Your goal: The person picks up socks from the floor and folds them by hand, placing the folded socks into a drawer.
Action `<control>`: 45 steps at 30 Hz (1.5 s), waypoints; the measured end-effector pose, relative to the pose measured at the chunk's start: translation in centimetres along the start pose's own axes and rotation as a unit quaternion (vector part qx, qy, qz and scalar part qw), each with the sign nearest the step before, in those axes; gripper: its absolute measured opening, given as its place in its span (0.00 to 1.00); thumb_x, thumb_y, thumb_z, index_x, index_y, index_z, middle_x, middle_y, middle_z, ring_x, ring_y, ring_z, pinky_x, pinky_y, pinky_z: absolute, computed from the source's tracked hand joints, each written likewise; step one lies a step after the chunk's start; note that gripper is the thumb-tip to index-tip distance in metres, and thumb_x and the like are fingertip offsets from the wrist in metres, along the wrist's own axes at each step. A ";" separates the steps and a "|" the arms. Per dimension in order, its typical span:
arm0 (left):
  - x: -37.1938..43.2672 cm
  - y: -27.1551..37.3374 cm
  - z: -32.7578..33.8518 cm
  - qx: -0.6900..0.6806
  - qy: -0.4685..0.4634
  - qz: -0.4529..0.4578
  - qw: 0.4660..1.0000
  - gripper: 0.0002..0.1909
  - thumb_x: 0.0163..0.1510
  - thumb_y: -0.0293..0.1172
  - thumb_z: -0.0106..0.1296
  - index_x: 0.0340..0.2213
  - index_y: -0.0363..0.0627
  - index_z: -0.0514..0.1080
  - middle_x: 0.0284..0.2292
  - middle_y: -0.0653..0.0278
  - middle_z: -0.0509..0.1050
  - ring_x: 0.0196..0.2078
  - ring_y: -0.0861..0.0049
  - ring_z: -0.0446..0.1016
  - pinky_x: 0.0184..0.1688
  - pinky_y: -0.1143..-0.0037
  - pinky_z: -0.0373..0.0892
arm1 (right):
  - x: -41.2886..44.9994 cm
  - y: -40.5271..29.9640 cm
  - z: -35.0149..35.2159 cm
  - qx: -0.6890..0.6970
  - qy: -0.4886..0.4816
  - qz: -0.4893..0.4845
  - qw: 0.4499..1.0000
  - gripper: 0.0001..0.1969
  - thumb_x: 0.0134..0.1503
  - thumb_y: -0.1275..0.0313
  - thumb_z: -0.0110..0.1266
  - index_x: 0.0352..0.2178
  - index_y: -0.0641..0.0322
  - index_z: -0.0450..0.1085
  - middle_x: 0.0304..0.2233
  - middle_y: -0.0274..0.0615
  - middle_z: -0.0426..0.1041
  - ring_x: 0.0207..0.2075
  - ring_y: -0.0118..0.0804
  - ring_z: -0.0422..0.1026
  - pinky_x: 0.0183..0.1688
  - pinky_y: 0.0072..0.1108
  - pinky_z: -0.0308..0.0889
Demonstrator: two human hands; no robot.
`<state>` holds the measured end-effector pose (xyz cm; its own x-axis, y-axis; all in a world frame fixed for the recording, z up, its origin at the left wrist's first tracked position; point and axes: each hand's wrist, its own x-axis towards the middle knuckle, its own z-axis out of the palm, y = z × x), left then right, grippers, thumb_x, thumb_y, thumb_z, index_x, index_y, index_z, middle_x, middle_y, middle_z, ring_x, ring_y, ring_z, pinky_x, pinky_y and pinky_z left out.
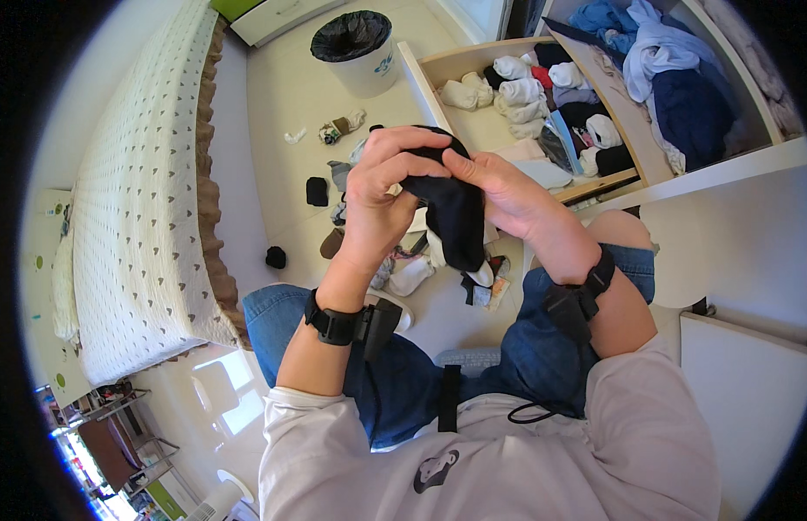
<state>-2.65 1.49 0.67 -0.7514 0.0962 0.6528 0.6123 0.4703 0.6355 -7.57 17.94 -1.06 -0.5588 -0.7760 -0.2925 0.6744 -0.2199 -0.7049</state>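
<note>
Both hands are raised over the floor with a black sock point(457, 218) between them. My left hand point(387, 172) curls its fingers over the sock's upper end. On the other side, the thumb of my right hand point(504, 185) presses against the same sock, and its other fingers are largely hidden behind the fabric. The sock's lower part hangs down in front of a white sock point(411, 277) and other loose socks on the floor. A folded black sock point(317, 191) and a balled black sock point(276, 257) lie to the left.
An open wooden drawer point(429, 84) holds several rolled socks point(521, 91). Beside it, another drawer point(762, 117) contains blue clothing point(690, 111). A lined white trash bin point(367, 68) stands at the top. The bed point(143, 195) with a ruffled cover borders the left.
</note>
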 end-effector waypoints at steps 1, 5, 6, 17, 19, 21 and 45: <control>-0.2 0.0 -0.2 0.000 0.000 0.003 1.000 0.11 0.34 0.11 0.51 0.22 0.40 0.71 0.34 0.62 0.73 0.41 0.72 0.69 0.46 0.75 0.62 | -0.1 -0.1 0.1 -0.001 0.000 -0.003 1.000 0.22 0.49 0.57 0.56 0.38 0.64 0.67 0.34 0.34 0.71 0.34 0.25 0.69 0.36 0.17 0.65; -1.1 -1.3 -0.5 -0.028 0.033 -0.073 0.996 0.12 0.36 0.10 0.49 0.23 0.40 0.71 0.34 0.64 0.68 0.40 0.74 0.66 0.45 0.76 0.63 | -0.3 -0.6 0.8 -0.097 0.056 -0.127 0.986 0.18 0.49 0.70 0.57 0.41 0.65 0.65 0.38 0.38 0.70 0.37 0.26 0.69 0.40 0.18 0.64; -1.2 -1.3 -0.4 -0.094 0.064 -0.149 0.982 0.11 0.39 0.10 0.48 0.26 0.39 0.70 0.35 0.64 0.68 0.40 0.76 0.66 0.45 0.76 0.62 | -0.3 -0.6 0.7 -0.125 0.089 -0.159 0.975 0.18 0.48 0.72 0.57 0.41 0.66 0.65 0.37 0.37 0.70 0.37 0.26 0.69 0.41 0.19 0.64; -1.0 -0.9 -0.2 -0.427 0.095 -0.385 0.813 0.18 0.51 0.32 0.53 0.40 0.33 0.66 0.35 0.65 0.72 0.36 0.82 0.69 0.40 0.80 0.66 | 0.4 2.3 0.5 -0.463 0.053 -0.267 0.843 0.19 0.41 0.78 0.56 0.38 0.69 0.65 0.30 0.51 0.70 0.33 0.46 0.70 0.38 0.26 0.64; -0.6 -0.7 -0.1 -0.353 0.124 -0.316 0.872 0.16 0.50 0.28 0.53 0.40 0.34 0.67 0.35 0.66 0.72 0.35 0.82 0.69 0.39 0.81 0.66 | 0.1 1.9 0.5 -0.497 0.047 -0.212 0.840 0.19 0.41 0.77 0.57 0.38 0.69 0.65 0.30 0.50 0.71 0.34 0.44 0.71 0.39 0.26 0.64; -0.5 0.0 -0.3 -0.305 0.103 -0.310 0.895 0.17 0.49 0.26 0.53 0.41 0.34 0.67 0.35 0.66 0.72 0.35 0.82 0.68 0.40 0.80 0.66 | 0.2 2.2 0.7 -0.452 0.039 -0.223 0.863 0.20 0.42 0.76 0.57 0.40 0.67 0.64 0.31 0.48 0.71 0.34 0.41 0.71 0.38 0.26 0.65; 0.1 -0.2 -3.6 0.074 -0.001 -0.220 0.973 0.16 0.40 0.11 0.44 0.33 0.38 0.68 0.29 0.68 0.70 0.31 0.84 0.68 0.35 0.84 0.65 | 0.2 1.7 0.8 -0.526 0.144 -0.287 0.787 0.14 0.52 0.72 0.48 0.40 0.68 0.60 0.30 0.59 0.68 0.33 0.59 0.67 0.33 0.34 0.62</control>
<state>-1.91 -1.79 2.10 -0.9329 -0.1414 0.3313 0.1904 0.5873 0.7867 -6.18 16.94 -1.85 -0.8143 -0.5275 0.2423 -0.4184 0.2440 -0.8749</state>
